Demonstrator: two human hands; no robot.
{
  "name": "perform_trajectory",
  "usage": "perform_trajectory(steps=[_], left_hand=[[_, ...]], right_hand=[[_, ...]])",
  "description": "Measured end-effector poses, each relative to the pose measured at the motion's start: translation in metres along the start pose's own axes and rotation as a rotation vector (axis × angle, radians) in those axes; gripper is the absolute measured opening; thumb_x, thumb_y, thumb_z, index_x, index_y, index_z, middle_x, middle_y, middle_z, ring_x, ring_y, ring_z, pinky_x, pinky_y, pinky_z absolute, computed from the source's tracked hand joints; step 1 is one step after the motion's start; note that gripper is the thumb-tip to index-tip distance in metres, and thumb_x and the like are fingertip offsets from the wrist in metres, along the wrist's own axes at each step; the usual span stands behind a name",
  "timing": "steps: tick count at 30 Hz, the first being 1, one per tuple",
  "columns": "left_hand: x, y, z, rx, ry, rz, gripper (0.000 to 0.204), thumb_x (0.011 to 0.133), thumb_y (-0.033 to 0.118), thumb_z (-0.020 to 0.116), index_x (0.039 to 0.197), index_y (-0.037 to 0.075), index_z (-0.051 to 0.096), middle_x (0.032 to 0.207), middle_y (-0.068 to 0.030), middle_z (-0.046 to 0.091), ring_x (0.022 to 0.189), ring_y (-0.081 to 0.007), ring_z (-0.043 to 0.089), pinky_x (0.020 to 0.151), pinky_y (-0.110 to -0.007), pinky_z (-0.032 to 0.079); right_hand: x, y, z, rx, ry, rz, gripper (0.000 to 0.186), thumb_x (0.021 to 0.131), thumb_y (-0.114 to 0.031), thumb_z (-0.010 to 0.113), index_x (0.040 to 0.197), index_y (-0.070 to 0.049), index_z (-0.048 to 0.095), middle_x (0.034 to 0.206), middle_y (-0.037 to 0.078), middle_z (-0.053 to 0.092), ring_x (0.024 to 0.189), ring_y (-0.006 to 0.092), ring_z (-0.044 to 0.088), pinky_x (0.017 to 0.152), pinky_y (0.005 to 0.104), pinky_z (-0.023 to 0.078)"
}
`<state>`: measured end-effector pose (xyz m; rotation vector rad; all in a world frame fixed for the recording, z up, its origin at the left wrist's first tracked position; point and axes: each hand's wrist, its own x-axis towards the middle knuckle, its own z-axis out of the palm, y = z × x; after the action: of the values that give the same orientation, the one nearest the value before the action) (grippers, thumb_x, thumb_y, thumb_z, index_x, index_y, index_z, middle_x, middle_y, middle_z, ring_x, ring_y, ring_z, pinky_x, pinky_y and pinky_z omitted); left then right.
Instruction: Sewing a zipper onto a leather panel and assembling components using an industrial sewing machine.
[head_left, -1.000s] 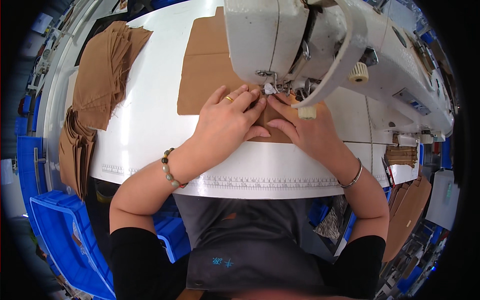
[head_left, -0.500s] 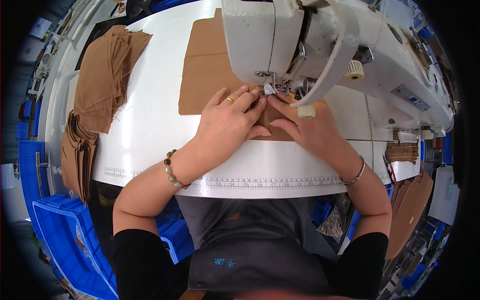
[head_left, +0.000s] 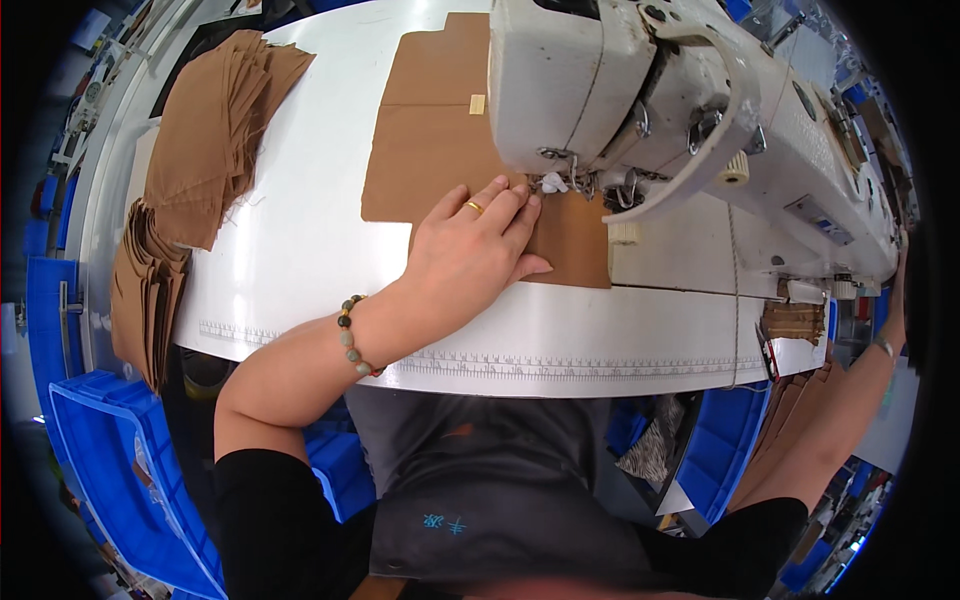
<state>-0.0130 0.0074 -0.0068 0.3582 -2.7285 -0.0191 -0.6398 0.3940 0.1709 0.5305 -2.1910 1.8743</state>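
A brown fabric piece (head_left: 430, 150) lies on the white sewing table, its right part under the needle area of a white sewing machine (head_left: 560, 85). My left hand (head_left: 470, 235) rests flat on the fabric just left of the presser foot, fingers stretched and thumb apart. A small pale tab (head_left: 477, 104) shows on the fabric's upper part. Out at the far right, my right hand (head_left: 900, 285) is at the machine's end, off the fabric. Its fingers are hidden at the dark picture rim, so what it touches cannot be made out.
Brown fabric stacks (head_left: 205, 140) lie at the table's left, with more folded pieces (head_left: 148, 290) hanging over the edge. A blue bin (head_left: 75, 420) stands lower left. A printed ruler (head_left: 560, 367) runs along the front edge. Dark-handled snips (head_left: 769, 352) lie at the right.
My right hand has left the fabric and moved far right to the machine's end. My left hand stays on the fabric. The whole view has shifted slightly.
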Motion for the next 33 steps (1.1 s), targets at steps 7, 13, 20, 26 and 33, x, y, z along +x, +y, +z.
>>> perform_trajectory(steps=[7, 13, 20, 26, 33], left_hand=[[0.000, 0.000, 0.000, 0.009, 0.001, -0.003, 0.062, 0.087, 0.049, 0.071, 0.126, 0.001, 0.070, 0.131, -0.0110, 0.067, 0.128, -0.0252, 0.062, 0.101, -0.044, 0.050], [0.001, 0.001, -0.002, 0.004, -0.019, -0.005, 0.062, 0.087, 0.048, 0.071, 0.127, 0.001, 0.069, 0.130, -0.0108, 0.067, 0.128, -0.0247, 0.061, 0.102, -0.045, 0.051], [0.001, 0.000, -0.002, 0.004, 0.001, -0.012, 0.061, 0.087, 0.048, 0.071, 0.126, 0.002, 0.070, 0.129, -0.0102, 0.067, 0.129, -0.0241, 0.061, 0.104, -0.045, 0.050], [0.001, -0.001, -0.002, 0.006, -0.017, -0.015, 0.060, 0.087, 0.049, 0.071, 0.125, 0.003, 0.071, 0.130, -0.0103, 0.067, 0.128, -0.0246, 0.061, 0.105, -0.046, 0.049], [0.002, 0.000, -0.003, -0.017, -0.029, -0.028, 0.061, 0.088, 0.050, 0.069, 0.126, 0.002, 0.070, 0.131, -0.0108, 0.067, 0.129, -0.0243, 0.061, 0.105, -0.047, 0.050]], right_hand=[[-0.088, 0.133, -0.009, -0.200, 0.142, -0.111, 0.050, 0.111, -0.037, 0.049, 0.133, 0.005, 0.065, 0.133, 0.011, 0.066, 0.119, 0.0225, 0.063, 0.105, 0.0347, 0.049], [-0.019, 0.075, -0.026, 0.002, 0.028, -0.077, 0.053, 0.110, -0.040, 0.051, 0.138, 0.005, 0.061, 0.133, 0.014, 0.067, 0.117, 0.0243, 0.067, 0.103, 0.0371, 0.051], [-0.055, 0.109, -0.004, 0.290, 0.098, 0.062, 0.051, 0.111, -0.039, 0.047, 0.136, 0.003, 0.061, 0.133, 0.014, 0.067, 0.120, 0.0264, 0.065, 0.107, 0.0397, 0.049], [-0.057, 0.094, -0.002, 0.246, 0.277, 0.058, 0.047, 0.106, -0.037, 0.061, 0.136, 0.000, 0.063, 0.130, 0.013, 0.068, 0.121, 0.0252, 0.064, 0.106, 0.0373, 0.050], [-0.024, 0.053, 0.002, 0.031, 0.061, 0.143, 0.052, 0.107, -0.039, 0.058, 0.141, 0.001, 0.059, 0.137, 0.015, 0.065, 0.127, 0.0274, 0.062, 0.108, 0.0404, 0.048]])
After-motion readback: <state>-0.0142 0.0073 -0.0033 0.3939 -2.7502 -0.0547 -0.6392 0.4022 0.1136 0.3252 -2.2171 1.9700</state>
